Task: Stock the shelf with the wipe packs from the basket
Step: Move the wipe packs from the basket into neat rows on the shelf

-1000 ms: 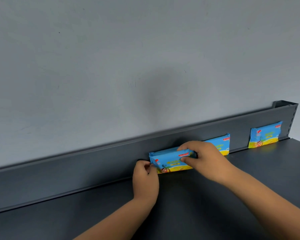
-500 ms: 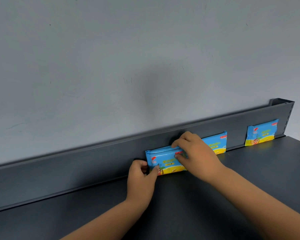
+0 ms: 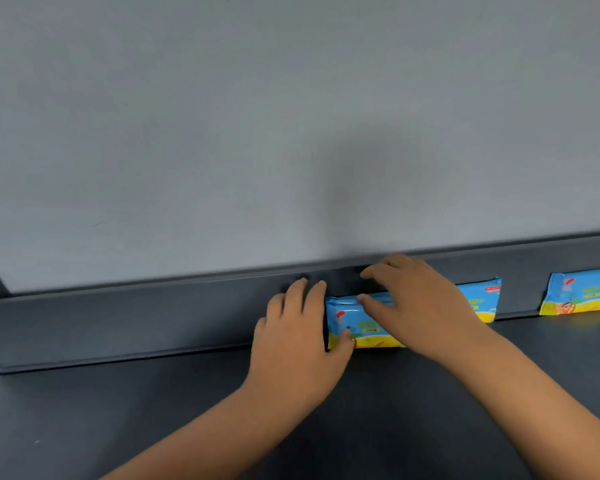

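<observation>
While bracing the wipe pack on edge against the back rail of the shelf, presses left hand, fingers straight, to its left end. Lays right hand, fingers loosely spread, over its front, just left of a second pack.

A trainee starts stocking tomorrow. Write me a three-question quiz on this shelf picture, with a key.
1. True or false: four wipe packs show along the back rail.
2. Which hand touches the left end of the leftmost pack? A. left hand B. right hand C. neither
3. Fill in: each pack's bottom band is ___.
Key: 1 false; three show: the leftmost pack, the middle pack and the rightmost pack. 2 A; the right hand lies over its top. 3 yellow.
</observation>
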